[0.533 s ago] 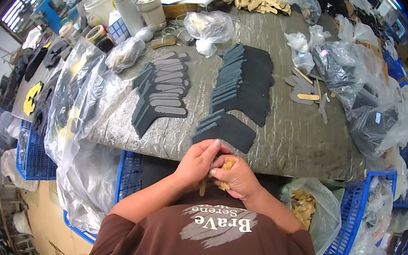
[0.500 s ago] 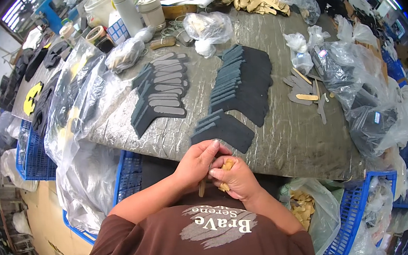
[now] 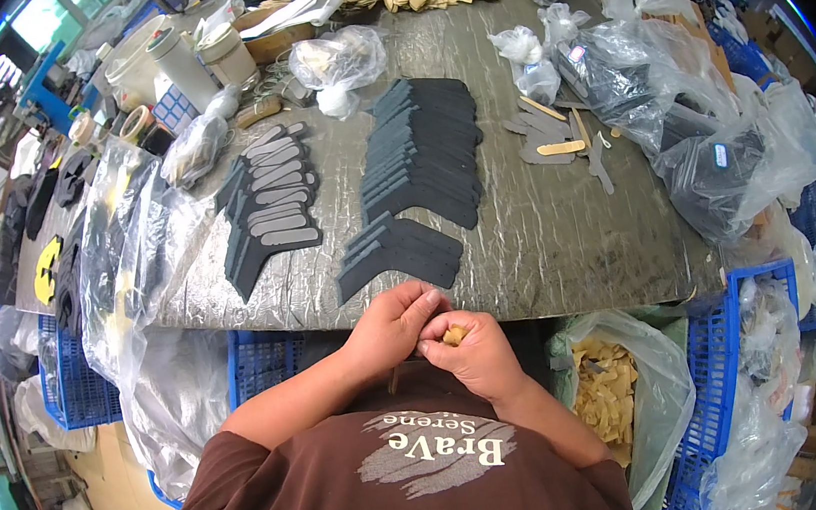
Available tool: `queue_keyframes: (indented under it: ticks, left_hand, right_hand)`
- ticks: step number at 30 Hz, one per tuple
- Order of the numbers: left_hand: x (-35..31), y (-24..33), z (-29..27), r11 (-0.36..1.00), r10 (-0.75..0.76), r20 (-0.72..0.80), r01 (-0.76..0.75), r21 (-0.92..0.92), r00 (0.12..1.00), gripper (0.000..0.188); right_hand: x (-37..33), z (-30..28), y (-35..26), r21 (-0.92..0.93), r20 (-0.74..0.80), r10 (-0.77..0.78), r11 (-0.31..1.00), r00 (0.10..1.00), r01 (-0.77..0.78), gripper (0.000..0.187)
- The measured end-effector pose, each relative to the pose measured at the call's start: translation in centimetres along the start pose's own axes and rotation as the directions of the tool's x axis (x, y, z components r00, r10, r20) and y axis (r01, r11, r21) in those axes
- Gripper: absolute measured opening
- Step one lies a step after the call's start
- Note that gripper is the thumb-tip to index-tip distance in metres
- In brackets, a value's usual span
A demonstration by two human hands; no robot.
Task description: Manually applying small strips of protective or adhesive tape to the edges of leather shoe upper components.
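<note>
Just off the table's front edge, my two hands meet in front of my shirt. My left hand [image 3: 396,323] is closed in a pinch, its thumb on top; what its fingertips hold is hidden. My right hand [image 3: 480,356] touches it and is closed around crumpled tan paper-like pieces [image 3: 454,335]. Nearest beyond the hands lies a small stack of dark bent flat pieces [image 3: 413,254]. Behind it, a longer row of overlapping dark pieces [image 3: 436,151] has teal-grey edges. To the left, another row of dark pieces carries grey rounded strips [image 3: 279,196].
Loose grey and tan strips [image 3: 556,142] lie at the table's right, beside clear bags [image 3: 717,139] with dark contents. Tubs and a cylinder [image 3: 184,69] stand far left. Below right, a bag holds tan scraps [image 3: 604,389] beside a blue crate [image 3: 715,391].
The view has swung, so the table's things sit farther left. My hands stay together, but my right hand now covers more of the tan pieces.
</note>
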State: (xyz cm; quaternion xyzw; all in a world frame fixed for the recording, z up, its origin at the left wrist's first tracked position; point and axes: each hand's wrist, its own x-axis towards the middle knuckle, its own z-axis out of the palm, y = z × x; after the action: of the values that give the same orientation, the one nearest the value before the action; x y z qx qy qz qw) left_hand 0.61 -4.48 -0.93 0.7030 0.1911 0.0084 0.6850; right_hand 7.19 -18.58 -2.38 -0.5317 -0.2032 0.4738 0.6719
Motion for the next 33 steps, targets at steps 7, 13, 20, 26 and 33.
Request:
queue_keyframes:
  ticks: [7, 13, 20, 26, 33]
  left_hand:
    - [-0.2, -0.1, -0.5, 0.956, -0.131, 0.066, 0.144, -0.254, 0.989, 0.028]
    - [-0.4, 0.6, -4.1, 0.966, 0.187, -0.045, -0.176, 0.189, 0.981, 0.011]
    - [-0.9, 1.2, -4.1, 0.587, 0.678, 0.251, -0.715, 0.381, 0.691, 0.022]
    - [1.4, 0.0, -6.7, 0.891, 0.313, -0.326, -0.157, 0.425, 0.892, 0.008]
    - [0.7, -1.4, -7.3, 0.977, -0.21, -0.32, 0.19, -0.093, 0.924, 0.005]
  right_hand:
    - [0.6, 0.5, 0.6, 0.299, 0.066, 0.069, 0.95, 0.995, -0.086, 0.003]
    - [1.2, 0.2, 0.3, 0.522, 0.133, 0.035, 0.847, 0.99, -0.1, 0.006]
    - [1.0, 0.3, 0.1, 0.49, -0.007, 0.123, 0.866, 0.992, -0.103, 0.004]
    - [-3.0, -7.5, 0.2, 0.53, -0.642, -0.116, 0.646, 0.758, 0.549, 0.003]
    - [-14.5, -17.6, 8.3, -0.511, -0.858, -0.456, 0.715, 0.236, -0.476, 0.019]
